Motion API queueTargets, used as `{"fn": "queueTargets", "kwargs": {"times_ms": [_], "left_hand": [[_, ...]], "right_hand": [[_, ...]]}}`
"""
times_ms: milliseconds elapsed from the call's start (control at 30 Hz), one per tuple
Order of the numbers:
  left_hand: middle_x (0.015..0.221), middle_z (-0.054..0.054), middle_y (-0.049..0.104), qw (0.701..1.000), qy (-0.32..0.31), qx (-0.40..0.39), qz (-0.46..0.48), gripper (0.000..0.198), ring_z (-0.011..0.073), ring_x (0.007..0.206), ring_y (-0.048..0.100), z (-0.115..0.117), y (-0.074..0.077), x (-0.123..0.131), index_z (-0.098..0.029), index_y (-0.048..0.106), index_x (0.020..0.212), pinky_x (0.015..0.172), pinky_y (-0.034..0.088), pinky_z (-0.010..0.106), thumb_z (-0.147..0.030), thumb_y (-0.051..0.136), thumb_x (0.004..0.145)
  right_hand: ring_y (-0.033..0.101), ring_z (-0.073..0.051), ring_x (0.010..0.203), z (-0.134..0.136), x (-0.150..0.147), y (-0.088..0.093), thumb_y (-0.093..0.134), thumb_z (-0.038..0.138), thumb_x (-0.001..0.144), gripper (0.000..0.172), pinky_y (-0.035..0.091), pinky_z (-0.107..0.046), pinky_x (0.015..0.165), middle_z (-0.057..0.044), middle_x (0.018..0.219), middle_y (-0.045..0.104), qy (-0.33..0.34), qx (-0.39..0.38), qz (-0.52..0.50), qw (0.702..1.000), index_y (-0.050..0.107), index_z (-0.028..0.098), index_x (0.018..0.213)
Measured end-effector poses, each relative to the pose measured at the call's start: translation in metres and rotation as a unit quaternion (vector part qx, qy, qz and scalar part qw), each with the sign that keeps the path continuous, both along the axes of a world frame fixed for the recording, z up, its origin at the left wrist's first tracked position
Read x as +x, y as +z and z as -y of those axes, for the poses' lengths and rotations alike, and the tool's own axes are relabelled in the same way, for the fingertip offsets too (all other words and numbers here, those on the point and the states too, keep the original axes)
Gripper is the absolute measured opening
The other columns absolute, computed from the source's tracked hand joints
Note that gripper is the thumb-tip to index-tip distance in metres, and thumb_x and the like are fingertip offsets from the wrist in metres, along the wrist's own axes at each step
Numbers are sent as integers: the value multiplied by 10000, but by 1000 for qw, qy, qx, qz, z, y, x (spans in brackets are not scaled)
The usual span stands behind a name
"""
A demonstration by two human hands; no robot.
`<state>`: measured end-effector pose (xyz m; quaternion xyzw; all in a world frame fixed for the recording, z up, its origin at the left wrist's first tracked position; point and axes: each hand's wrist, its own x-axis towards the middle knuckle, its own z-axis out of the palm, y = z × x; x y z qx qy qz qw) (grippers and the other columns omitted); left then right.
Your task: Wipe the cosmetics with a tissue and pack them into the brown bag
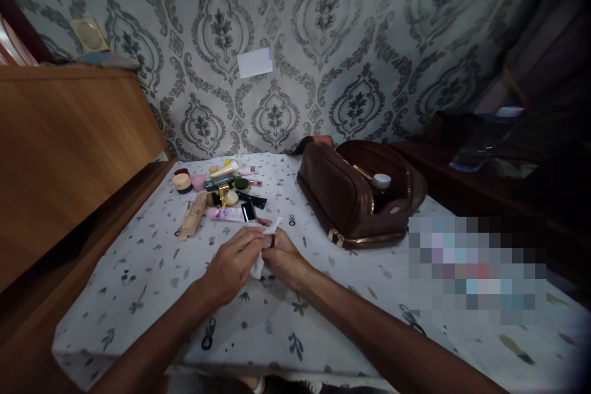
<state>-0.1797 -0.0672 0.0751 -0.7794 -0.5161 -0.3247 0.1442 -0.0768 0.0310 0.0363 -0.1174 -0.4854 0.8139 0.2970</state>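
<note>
My left hand point(233, 265) and my right hand point(284, 257) meet over the middle of a table covered with a white leaf-print cloth point(152, 271). Both are closed around a small white tissue or wipe point(265, 243) that sticks out between the fingers. What else the fingers may enclose is hidden. Just beyond the hands lies a cluster of cosmetics point(221, 191): tubes, small jars, a black stick and a pink tube with a black cap point(231, 213).
An open brown leather toiletry bag point(341, 197) with a white-capped bottle point(381, 181) inside stands to the right of the hands. A wooden cabinet point(64, 148) flanks the left side. Patterned wallpaper behind; dark furniture with clutter at the right. A blurred patch covers the right of the table.
</note>
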Motion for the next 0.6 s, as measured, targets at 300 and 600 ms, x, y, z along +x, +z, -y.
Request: {"fn": "queueTargets", "kwargs": {"times_ms": [300, 600], "left_hand": [[1011, 86, 668, 988, 140, 15, 57, 218, 208, 1009, 630, -8, 32, -22, -179, 598, 1022, 873, 523, 359, -148, 389, 966], [713, -15, 535, 906, 170, -91, 376, 168, 144, 682, 504, -18, 32, -40, -198, 533, 754, 625, 413, 242, -312, 471, 861]], "right_hand": [[552, -200, 980, 2, 7, 6, 728, 137, 595, 485, 438, -309, 858, 0, 987, 615, 13, 141, 39, 989, 608, 223, 1057], [513, -240, 1128, -6, 3, -9, 754, 181, 650, 577, 374, -396, 1017, -50, 1172, 577, 5, 242, 20, 970, 595, 246, 1201]]}}
